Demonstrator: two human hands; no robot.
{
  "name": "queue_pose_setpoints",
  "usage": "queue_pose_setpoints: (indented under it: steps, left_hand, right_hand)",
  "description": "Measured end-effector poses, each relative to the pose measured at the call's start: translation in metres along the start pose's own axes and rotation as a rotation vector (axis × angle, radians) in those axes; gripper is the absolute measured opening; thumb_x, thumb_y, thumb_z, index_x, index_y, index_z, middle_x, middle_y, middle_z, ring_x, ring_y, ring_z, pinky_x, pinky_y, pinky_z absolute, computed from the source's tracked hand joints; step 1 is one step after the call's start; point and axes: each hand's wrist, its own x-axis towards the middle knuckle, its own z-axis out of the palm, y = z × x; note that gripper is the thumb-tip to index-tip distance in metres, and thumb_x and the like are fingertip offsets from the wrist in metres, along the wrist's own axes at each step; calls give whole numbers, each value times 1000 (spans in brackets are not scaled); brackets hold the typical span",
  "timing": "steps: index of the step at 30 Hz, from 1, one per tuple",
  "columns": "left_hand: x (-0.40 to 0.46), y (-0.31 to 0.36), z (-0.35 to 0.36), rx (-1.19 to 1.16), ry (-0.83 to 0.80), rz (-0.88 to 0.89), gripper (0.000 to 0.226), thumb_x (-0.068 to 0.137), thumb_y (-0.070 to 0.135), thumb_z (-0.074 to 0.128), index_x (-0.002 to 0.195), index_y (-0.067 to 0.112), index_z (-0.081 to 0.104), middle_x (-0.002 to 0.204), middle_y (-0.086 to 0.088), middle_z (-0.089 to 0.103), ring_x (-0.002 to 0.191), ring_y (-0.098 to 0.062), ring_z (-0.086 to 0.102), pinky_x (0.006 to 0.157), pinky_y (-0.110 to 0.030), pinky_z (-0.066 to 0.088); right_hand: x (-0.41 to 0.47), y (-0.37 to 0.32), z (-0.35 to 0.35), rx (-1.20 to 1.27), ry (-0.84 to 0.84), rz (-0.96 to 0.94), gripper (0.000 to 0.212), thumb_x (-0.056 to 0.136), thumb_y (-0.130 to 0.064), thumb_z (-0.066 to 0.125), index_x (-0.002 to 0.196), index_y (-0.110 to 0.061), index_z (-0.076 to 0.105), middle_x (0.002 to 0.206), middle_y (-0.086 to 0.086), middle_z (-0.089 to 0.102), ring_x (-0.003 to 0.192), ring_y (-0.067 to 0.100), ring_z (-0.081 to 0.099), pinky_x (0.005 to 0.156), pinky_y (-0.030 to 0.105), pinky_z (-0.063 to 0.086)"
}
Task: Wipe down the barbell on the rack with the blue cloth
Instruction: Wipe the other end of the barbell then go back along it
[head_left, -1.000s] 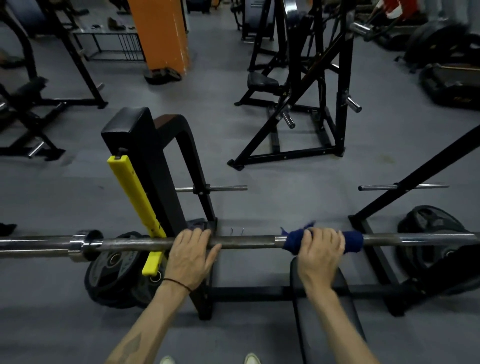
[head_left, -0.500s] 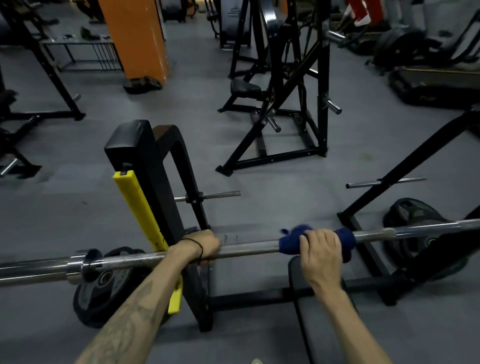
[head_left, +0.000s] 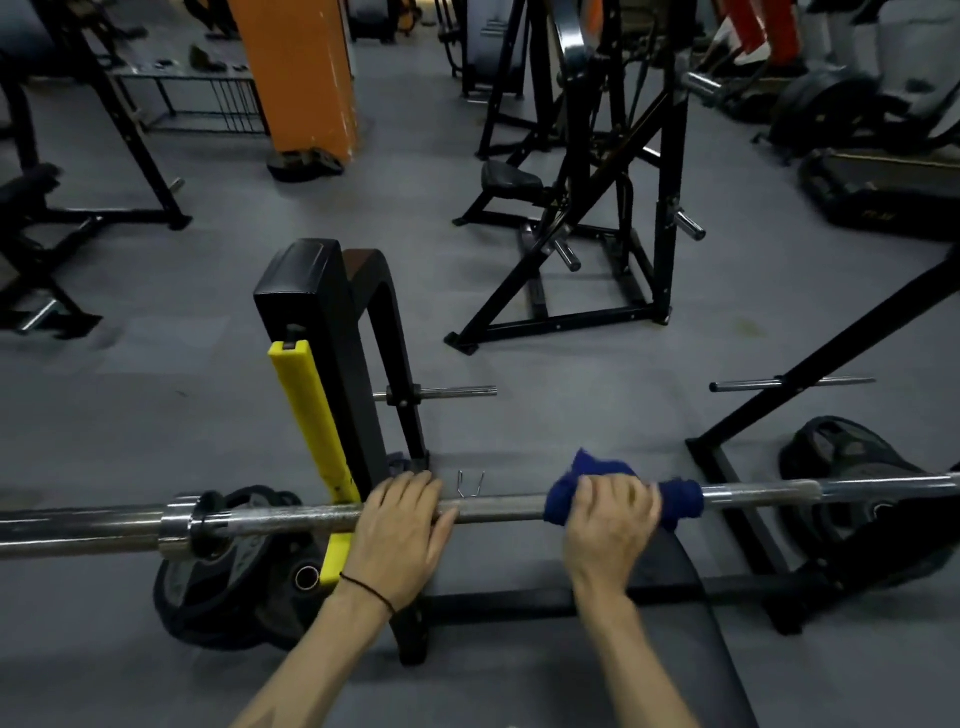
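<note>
Trouble, if it comes, starts on the left: the barbell (head_left: 291, 522) lies across the rack, its sleeve and collar hanging out past the yellow-padded upright (head_left: 311, 415), and a hard sideways rub could roll or slide it in its cradle. The left hand (head_left: 400, 535) guards against that, laid over the shaft just right of the upright, fingers together and draped over the top, thumb tip showing at the bar's near side. It looks more like resting than clamping, so a strong push might slip under it. Two thin wire prongs (head_left: 470, 483) stand just behind the bar between the hands, a possible snag for loose fabric. Further right, the right hand (head_left: 610, 519) curls its fingers over the blue cloth (head_left: 675, 499), which wraps the shaft; a loose corner pokes up behind the knuckles and could bunch or slide off mid-stroke. Beyond it the bar runs on, bare, above a weight plate (head_left: 852, 457) on the floor.

Against half a second ago, the left hand now sits palm-down over the bar where before it was turned with the wrist on top. The cloth hand holds much the same spot on the shaft, and the view has tilted slightly downward.
</note>
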Motion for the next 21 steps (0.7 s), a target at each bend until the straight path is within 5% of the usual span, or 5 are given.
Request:
queue_pose_setpoints:
  steps: [3, 7, 14, 17, 21]
  left_hand:
    - [1, -1, -2, -2, 35, -13, 49, 99, 45, 38, 111, 11, 71, 112, -7, 71, 103, -28, 66, 98, -39, 38]
    - [0, -3, -4, -31, 10, -6, 46, 99, 47, 38, 106, 15, 71, 101, -2, 70, 96, -24, 65, 91, -37, 47]
    - [0, -2, -3, -89, 39, -16, 38, 100, 43, 41, 105, 17, 68, 98, 1, 67, 94, -21, 61, 94, -35, 41]
    - [0, -2, -2, -84, 28, -16, 35, 98, 38, 41, 102, 18, 69, 95, 2, 67, 89, -21, 62, 93, -35, 42]
    - [0, -16, -5, -91, -59, 44, 40, 101, 43, 36, 110, 21, 68, 94, 6, 66, 87, -16, 62, 85, -32, 48]
  right_hand:
    - [-38, -72, 16, 91, -99, -163, 31, 103, -30, 41, 88, -17, 65, 90, 3, 61, 93, 26, 53, 108, 48, 35]
    - [-16, -25, 4, 72, -215, -548, 36, 107, -36, 40, 103, -15, 68, 91, 1, 62, 85, 25, 54, 89, 40, 40]
    - [-15, -40, 11, -7, 17, 49, 29, 100, -23, 43, 80, -11, 60, 83, 10, 57, 89, 32, 51, 110, 52, 32]
    - [-54, -107, 17, 169, -155, -167, 28, 104, -27, 39, 92, -18, 64, 93, 0, 61, 94, 23, 55, 110, 47, 35]
    - [-32, -55, 6, 117, -246, -511, 31, 104, -34, 43, 110, -15, 67, 100, 1, 65, 93, 24, 58, 97, 39, 40]
